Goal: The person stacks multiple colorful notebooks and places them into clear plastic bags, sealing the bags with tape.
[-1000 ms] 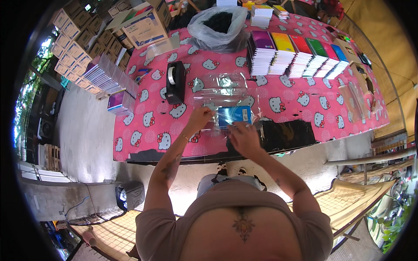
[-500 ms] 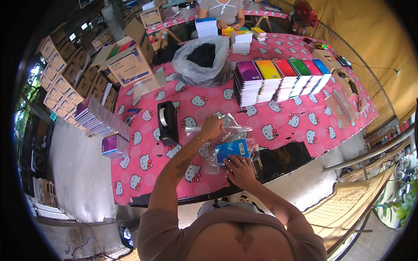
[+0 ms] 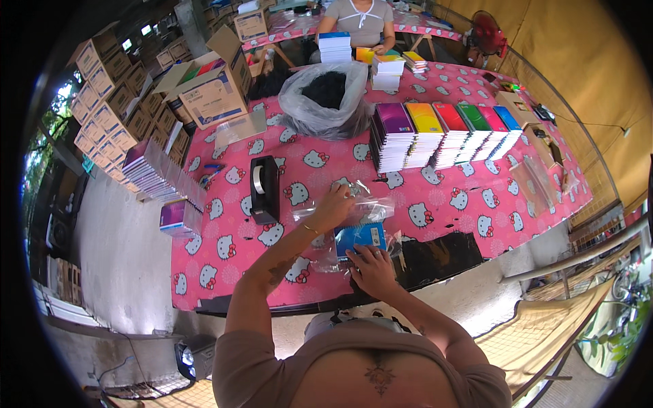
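Note:
A blue spiral notebook (image 3: 360,235) lies near the table's front edge, with clear plastic around it. My right hand (image 3: 375,270) rests on its lower part, fingers stretched out and lying flat. Just beyond the notebook, my left hand (image 3: 335,206) is closed on the clear plastic film (image 3: 371,211), which looks crumpled beyond the fingers. Exactly how the film lies around the notebook cannot be made out. A black tape dispenser (image 3: 264,192) stands to the left of my left hand.
Notebook stacks in several colours (image 3: 426,120) stand at the back right. Behind are a plastic bag of black material (image 3: 292,109) and an open carton (image 3: 214,98). Wrapped notebooks (image 3: 178,219) line the left edge. Across the table (image 3: 422,194), a co-worker (image 3: 355,27) handles yellow notebooks.
The view has shifted slightly. My left hand stays closed on the film, which now looks more bunched beyond the notebook. My right hand stays on the notebook.

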Demonstrator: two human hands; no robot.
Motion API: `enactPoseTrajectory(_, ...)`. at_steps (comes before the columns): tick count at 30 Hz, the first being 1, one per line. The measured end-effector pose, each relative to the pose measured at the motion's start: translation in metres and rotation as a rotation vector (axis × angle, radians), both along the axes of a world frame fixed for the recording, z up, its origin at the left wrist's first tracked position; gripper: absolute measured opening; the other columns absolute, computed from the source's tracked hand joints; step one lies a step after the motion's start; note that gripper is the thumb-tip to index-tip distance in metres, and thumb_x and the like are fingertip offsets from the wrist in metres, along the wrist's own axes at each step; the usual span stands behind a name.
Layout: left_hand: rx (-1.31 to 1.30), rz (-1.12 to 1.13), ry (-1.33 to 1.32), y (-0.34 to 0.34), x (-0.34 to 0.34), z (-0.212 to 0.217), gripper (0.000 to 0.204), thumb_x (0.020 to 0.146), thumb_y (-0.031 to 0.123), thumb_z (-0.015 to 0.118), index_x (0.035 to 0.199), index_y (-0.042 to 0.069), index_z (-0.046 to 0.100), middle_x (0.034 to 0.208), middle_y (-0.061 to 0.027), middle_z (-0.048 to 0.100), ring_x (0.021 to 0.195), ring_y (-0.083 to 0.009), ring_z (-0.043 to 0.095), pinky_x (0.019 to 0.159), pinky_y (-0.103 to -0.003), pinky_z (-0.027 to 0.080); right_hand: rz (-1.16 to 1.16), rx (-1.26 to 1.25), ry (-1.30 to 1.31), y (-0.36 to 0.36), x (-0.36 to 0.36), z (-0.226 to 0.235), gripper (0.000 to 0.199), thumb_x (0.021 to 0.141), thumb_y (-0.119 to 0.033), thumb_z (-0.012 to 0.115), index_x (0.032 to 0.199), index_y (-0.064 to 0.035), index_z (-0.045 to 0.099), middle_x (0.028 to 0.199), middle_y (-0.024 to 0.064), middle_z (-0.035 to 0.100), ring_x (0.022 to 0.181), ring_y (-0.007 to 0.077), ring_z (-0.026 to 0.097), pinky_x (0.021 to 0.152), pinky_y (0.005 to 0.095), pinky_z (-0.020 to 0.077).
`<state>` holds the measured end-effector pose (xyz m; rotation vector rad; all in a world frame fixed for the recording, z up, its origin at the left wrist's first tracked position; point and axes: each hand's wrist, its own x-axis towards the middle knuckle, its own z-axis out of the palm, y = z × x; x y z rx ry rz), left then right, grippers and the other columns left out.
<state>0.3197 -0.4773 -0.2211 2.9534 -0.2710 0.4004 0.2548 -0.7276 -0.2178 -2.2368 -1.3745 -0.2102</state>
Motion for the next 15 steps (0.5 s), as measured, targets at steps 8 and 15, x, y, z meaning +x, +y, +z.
enactPoseTrajectory(8,0.012,0.095,-0.024,-0.05,-0.07,0.027,0.025,0.081,0.01,0.06,0.103,0.013,0.071,0.104,-0.0066,0.066,0.108,-0.0259,0.058,0.097,-0.044,0.043,0.07,-0.047,-0.032,-0.003,0.009,0.001,0.049,0.082,-0.022,0.068,0.129,-0.0108,0.059,0.134,0.0116,0.053,0.121,0.0312,0.05,0.098,0.0493,0.0394)
enactPoseTrajectory(15,-0.139,0.262,-0.178,-0.098,-0.098,0.008,0.027,0.079,0.005,0.065,0.106,0.004,0.069,0.109,-0.0099,0.069,0.109,-0.0294,0.063,0.096,-0.04,0.051,0.111,-0.093,-0.077,-0.005,0.004,-0.02,0.047,0.083,-0.025,0.069,0.124,-0.0039,0.062,0.142,0.0172,0.048,0.136,0.0347,0.042,0.111,0.0593,0.0309)
